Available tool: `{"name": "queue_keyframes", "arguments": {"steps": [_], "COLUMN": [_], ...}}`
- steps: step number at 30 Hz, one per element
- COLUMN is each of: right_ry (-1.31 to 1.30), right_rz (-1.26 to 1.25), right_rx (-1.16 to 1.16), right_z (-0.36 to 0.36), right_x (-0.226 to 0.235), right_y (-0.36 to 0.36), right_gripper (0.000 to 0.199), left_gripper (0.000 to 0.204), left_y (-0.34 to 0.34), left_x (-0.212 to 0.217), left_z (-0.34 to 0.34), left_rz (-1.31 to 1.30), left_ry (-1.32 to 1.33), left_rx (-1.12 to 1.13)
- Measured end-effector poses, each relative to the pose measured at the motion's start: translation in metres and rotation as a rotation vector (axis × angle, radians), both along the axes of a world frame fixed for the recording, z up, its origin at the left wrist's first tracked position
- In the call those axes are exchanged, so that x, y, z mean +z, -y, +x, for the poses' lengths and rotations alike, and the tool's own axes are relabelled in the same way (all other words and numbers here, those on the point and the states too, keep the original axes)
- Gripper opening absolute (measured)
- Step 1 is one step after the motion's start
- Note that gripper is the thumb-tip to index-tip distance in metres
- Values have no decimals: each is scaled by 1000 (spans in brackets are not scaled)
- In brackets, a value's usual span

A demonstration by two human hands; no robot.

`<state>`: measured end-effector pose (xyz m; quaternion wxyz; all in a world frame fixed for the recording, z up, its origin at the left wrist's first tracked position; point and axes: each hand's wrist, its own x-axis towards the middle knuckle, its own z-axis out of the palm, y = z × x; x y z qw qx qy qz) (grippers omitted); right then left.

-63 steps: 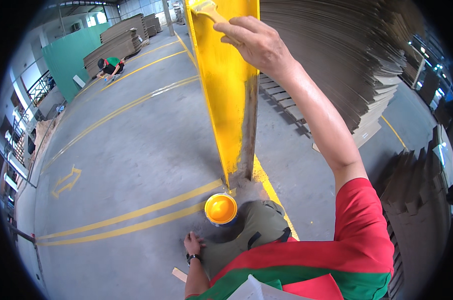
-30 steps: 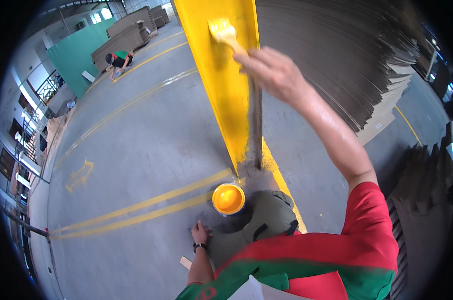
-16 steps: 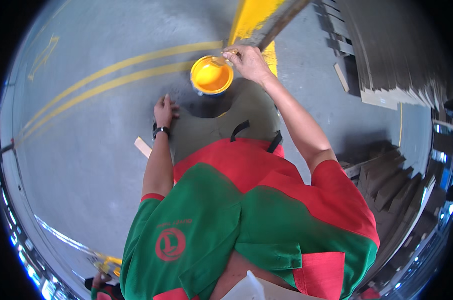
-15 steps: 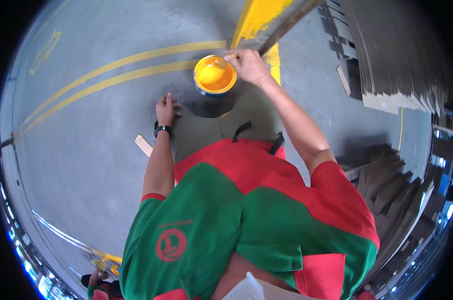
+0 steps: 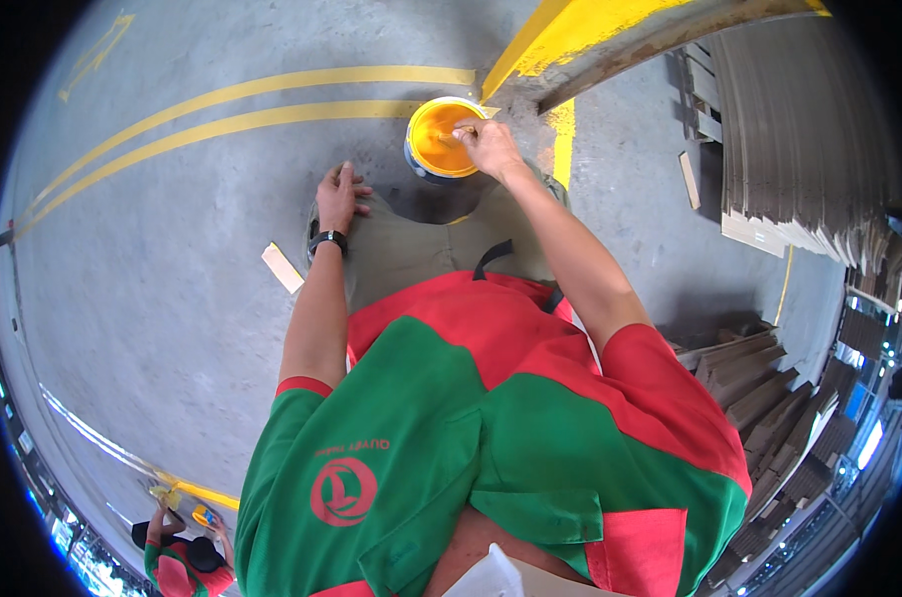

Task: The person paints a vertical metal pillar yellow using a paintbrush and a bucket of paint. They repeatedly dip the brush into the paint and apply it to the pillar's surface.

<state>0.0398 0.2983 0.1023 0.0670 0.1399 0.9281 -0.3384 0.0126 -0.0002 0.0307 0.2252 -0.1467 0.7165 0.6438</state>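
Note:
A paint bucket (image 5: 418, 157) with a yellow rim stands on the floor just beyond my knees, with orange-yellow paint inside. Over its right rim reaches my right hand (image 5: 492, 147), closed on a paintbrush (image 5: 449, 138) whose head is down inside the bucket. The bristles are hard to make out against the paint. My left hand (image 5: 341, 199) rests on my left knee, fingers stretched out and holding nothing.
A steel beam (image 5: 590, 45), partly painted yellow, rises beyond the bucket. Yellow lines (image 5: 272, 118) mark the floor. Stacked cardboard sheets (image 5: 809, 129) stand at right. A wood strip (image 5: 283, 268) lies at left. Another person (image 5: 187, 557) works at lower left.
My right hand has come from the bucket's far right rim to over its opening, lowering the paintbrush into it. My left hand stays on the knee. The whole view has shifted slightly.

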Motion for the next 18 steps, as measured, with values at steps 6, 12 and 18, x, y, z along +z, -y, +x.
{"name": "queue_keyframes", "arguments": {"steps": [6,12,18], "right_ry": [-91,-48,-585], "right_rz": [-147,-479,-342], "right_rx": [-45,-149,34], "right_z": [36,74,98], "right_x": [29,18,-4], "right_y": [8,12,-5], "right_gripper": [29,24,26], "left_gripper": [58,54,53], "left_y": [-2,-3,-1], "left_x": [2,3,-2], "left_z": [0,3,4], "left_rz": [-29,-35,-50], "left_ry": [-4,-29,-64], "left_rx": [-11,-9,-22]}}
